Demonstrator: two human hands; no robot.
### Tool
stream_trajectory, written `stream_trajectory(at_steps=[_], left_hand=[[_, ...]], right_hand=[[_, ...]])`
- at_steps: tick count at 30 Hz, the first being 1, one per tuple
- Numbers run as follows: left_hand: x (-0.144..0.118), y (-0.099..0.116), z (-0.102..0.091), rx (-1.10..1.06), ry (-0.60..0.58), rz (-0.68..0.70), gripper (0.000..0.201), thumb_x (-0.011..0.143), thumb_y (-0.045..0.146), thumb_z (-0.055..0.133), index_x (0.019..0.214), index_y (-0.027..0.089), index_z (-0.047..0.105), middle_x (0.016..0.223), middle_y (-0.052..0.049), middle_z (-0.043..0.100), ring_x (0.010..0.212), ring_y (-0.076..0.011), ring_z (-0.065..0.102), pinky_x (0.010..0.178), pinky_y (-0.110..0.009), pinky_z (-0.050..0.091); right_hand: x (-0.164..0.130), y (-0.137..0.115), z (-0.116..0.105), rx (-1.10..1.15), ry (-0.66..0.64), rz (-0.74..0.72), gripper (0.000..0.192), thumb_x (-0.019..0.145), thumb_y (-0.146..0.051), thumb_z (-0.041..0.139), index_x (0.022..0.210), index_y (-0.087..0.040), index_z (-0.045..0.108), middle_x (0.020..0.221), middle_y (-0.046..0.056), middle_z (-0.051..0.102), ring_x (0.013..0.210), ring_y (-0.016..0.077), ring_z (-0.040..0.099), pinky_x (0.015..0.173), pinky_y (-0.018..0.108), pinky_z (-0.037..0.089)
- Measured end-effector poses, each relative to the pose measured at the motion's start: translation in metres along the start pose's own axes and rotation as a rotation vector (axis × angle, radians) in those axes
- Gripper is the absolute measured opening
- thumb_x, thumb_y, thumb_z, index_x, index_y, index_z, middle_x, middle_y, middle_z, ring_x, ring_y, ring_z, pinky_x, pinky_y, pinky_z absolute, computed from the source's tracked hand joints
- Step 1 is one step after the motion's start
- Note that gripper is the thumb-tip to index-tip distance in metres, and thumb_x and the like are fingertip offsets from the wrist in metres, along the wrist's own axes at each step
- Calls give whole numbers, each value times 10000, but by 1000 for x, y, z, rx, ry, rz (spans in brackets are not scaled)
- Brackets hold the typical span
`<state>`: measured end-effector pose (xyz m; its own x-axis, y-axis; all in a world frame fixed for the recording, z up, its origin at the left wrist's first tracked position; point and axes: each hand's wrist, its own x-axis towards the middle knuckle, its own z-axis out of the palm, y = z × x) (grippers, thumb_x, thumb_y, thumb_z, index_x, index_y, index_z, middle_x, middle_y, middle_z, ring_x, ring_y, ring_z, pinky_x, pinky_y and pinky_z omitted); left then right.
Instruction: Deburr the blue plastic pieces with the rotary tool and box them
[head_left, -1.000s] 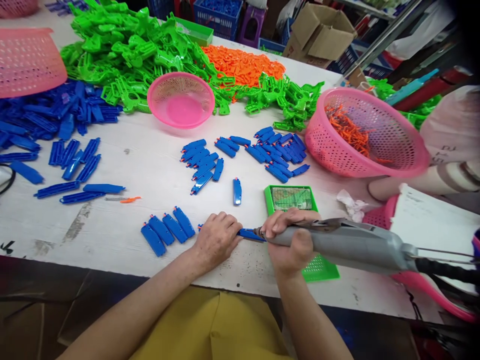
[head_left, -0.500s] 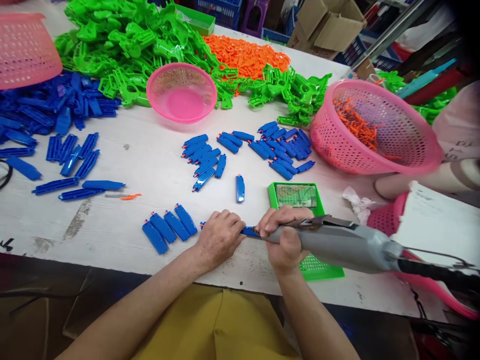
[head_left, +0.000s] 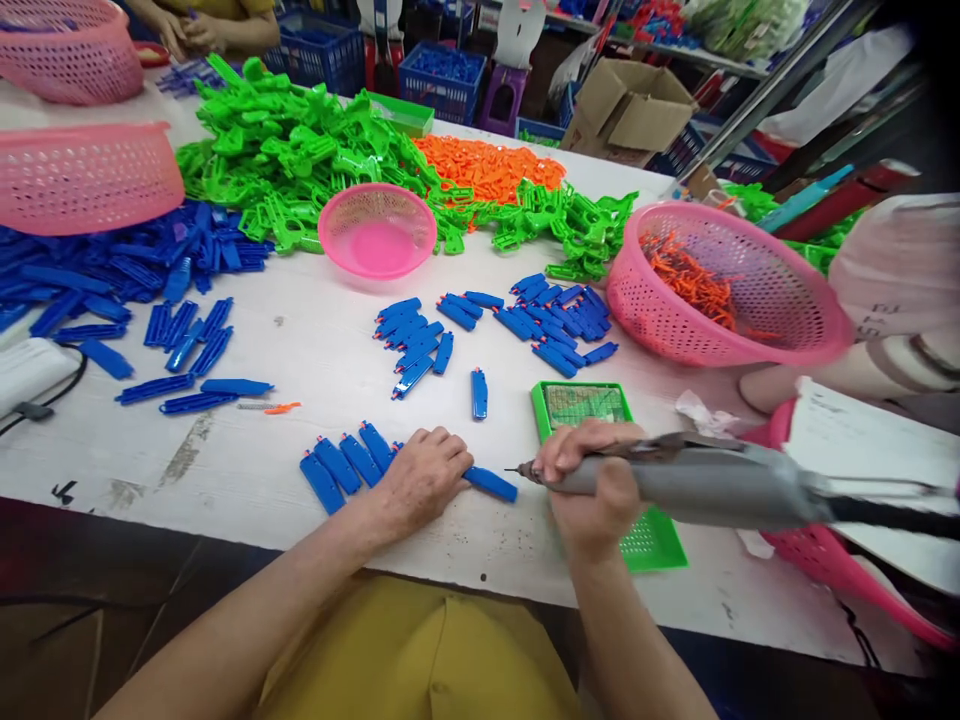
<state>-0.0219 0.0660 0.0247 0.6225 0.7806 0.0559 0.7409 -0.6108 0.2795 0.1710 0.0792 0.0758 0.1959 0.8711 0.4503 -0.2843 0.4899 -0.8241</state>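
My right hand [head_left: 596, 485] is wrapped round a grey power screwdriver [head_left: 697, 485]. Its thin bit points left, a short way off the end of a blue plastic piece [head_left: 493, 484]. That piece lies under the fingers of my left hand [head_left: 424, 475], which grips it against the white table; its left part is hidden. Left of this hand, several blue pieces with orange tips [head_left: 339, 463] lie side by side in a slanted row. A single blue piece [head_left: 479, 394] stands apart above my hands. Beneath the right hand sits a green tray [head_left: 538, 405] with small parts in it.
Pink baskets [head_left: 660, 335] and a pink bowl [head_left: 377, 265] stand around piles of green toy gun shells [head_left: 300, 150], orange parts [head_left: 495, 170] and blue pieces [head_left: 142, 250]. At the right a person's arm [head_left: 832, 370] rests near a white sheet [head_left: 877, 470]. Another person's hands [head_left: 191, 35] are at far left.
The screwdriver has pulled back to the right, so its bit now stands clear of the blue piece. More of that piece shows beyond my left hand. The view has tilted up.
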Motion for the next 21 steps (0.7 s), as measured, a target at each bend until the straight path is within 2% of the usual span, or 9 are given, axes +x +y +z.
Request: stream_trajectory(at_steps=[2, 5, 9, 12, 14, 16, 19, 21], left_hand=[[-10, -12, -12, -5, -5, -15, 87, 950, 224, 670, 1030, 212, 640, 1100, -58, 684, 1037, -254, 589, 835, -396, 444], [-10, -26, -30, -37, 10, -15, 181, 908, 149, 642, 1075, 217, 658, 1148, -70, 682, 1089, -266, 599, 874, -416, 474], [31, -39, -33, 38, 92, -45, 445, 874, 17, 517, 1265, 194, 636, 1340, -125, 640, 1230, -303, 570, 955, -470, 502], [72, -49, -23, 103, 96, -33, 625, 816, -67, 480, 1331, 260, 616, 1512, -97, 545, 1367, -328, 492, 986, -508, 497], [90, -53, -17, 126, 50, 27, 583, 823, -62, 504, 1269, 285, 648, 1497, -68, 563, 1391, -329, 474, 995, -506, 483], [97, -53, -13, 144, 1, 84, 422, 880, -4, 536, 1175, 264, 677, 1374, -70, 645, 1339, -324, 513, 975, -479, 475], [92, -40, -10, 136, -55, 102, 163, 949, 144, 592, 1072, 200, 682, 1133, -96, 703, 1121, -302, 609, 881, -429, 485], [83, -25, -6, 106, -63, 92, 115, 945, 180, 622, 1050, 177, 667, 1054, -95, 688, 1000, -269, 620, 822, -389, 489]], right_hand=[[4, -14, -12, -25, 24, -42, 172, 875, -400, 631, 862, -232, 594, 605, -72, 540, 420, 95, 496, 415, 259, 455], [10, -26, -34, -71, 70, -85, 179, 860, -404, 614, 850, -226, 604, 584, -64, 540, 406, 108, 495, 402, 270, 440], [16, -22, -54, -137, 239, -136, 160, 844, -368, 621, 814, -216, 580, 564, -78, 516, 384, 98, 467, 400, 258, 417], [20, -14, -63, -195, 354, -134, 164, 831, -358, 630, 806, -213, 559, 548, -89, 496, 393, 96, 472, 419, 253, 428], [21, -11, -67, -211, 377, -128, 154, 830, -346, 627, 816, -213, 552, 538, -92, 499, 398, 100, 476, 425, 255, 437], [21, -10, -70, -209, 375, -125, 151, 832, -339, 630, 827, -211, 550, 535, -93, 504, 398, 99, 474, 425, 256, 442], [19, -8, -74, -190, 354, -117, 155, 838, -337, 634, 831, -207, 552, 546, -90, 510, 402, 95, 480, 420, 252, 440], [18, -5, -76, -182, 344, -106, 149, 843, -333, 633, 830, -208, 552, 552, -88, 509, 407, 96, 486, 417, 249, 437]])
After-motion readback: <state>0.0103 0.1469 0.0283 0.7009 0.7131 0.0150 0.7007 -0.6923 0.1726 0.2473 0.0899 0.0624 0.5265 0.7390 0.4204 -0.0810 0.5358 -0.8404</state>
